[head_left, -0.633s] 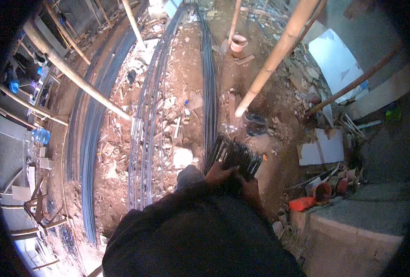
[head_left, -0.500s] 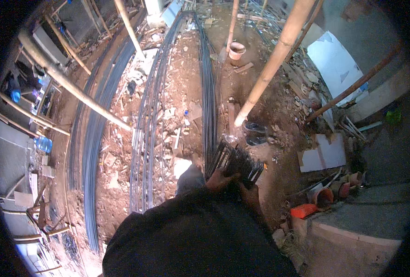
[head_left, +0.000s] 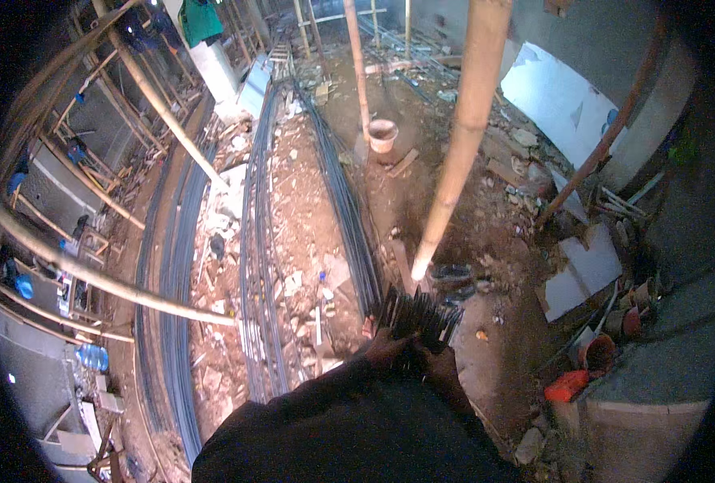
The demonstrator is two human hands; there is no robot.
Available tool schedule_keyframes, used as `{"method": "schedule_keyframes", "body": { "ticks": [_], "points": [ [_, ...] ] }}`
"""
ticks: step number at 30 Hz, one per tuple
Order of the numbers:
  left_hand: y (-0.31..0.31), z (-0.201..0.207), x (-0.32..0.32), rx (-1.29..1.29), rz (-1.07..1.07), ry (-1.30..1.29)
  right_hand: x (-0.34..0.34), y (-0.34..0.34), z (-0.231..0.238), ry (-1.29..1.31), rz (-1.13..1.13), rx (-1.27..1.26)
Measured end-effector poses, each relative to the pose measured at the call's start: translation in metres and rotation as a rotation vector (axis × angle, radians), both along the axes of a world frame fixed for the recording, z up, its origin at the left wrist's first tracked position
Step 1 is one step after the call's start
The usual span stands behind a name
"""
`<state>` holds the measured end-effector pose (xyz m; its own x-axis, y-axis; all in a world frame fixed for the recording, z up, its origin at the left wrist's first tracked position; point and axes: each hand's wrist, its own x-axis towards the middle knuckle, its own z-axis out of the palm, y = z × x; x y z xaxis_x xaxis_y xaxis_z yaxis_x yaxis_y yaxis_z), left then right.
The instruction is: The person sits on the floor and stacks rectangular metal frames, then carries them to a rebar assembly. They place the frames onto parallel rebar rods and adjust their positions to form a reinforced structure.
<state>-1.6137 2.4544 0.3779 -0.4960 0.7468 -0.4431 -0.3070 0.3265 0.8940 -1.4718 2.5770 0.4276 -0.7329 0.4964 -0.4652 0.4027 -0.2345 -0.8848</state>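
Note:
Both hands hold a thick bundle of dark steel stirrups (head_left: pixel 422 316) close in front of my body, over the dirt floor. My left hand (head_left: pixel 385 351) is closed around the bundle's near left side. Against its near right side, my right hand (head_left: pixel 438 359) is closed too, with the two hands almost touching. Thin bar ends stick up above the fingers. My dark sleeves and the bundle hide parts of both hands. Just beyond the bundle, long steel bars (head_left: pixel 339 189) lie on the ground, running away from me.
A thick bamboo pole (head_left: pixel 458 153) stands ahead, beside dark footwear (head_left: pixel 452 273). More long bars (head_left: pixel 182 290) lie leftward, under a slanting bamboo pole (head_left: pixel 116 282). Farther off is a pale bucket (head_left: pixel 382 138). Rightward are a white panel (head_left: pixel 584 274), several buckets (head_left: pixel 596 349) and an orange container (head_left: pixel 567 386).
The view has tilted up and turned, so the surroundings sit lower in it. The stirrup bundle stays gripped in both hands; its bars now point more upward and my hands are more level.

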Motion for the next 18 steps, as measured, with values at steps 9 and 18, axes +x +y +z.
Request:
{"method": "schedule_keyframes", "body": {
  "ticks": [9, 18],
  "points": [
    [0.038, 0.011, -0.201, 0.153, 0.121, -0.008, -0.211, 0.037, 0.008, 0.026, -0.005, -0.047],
    [0.027, 0.052, -0.368, -0.024, 0.344, -0.1, -0.411, 0.062, 0.015, 0.06, 0.329, 0.049]
  ]
}}
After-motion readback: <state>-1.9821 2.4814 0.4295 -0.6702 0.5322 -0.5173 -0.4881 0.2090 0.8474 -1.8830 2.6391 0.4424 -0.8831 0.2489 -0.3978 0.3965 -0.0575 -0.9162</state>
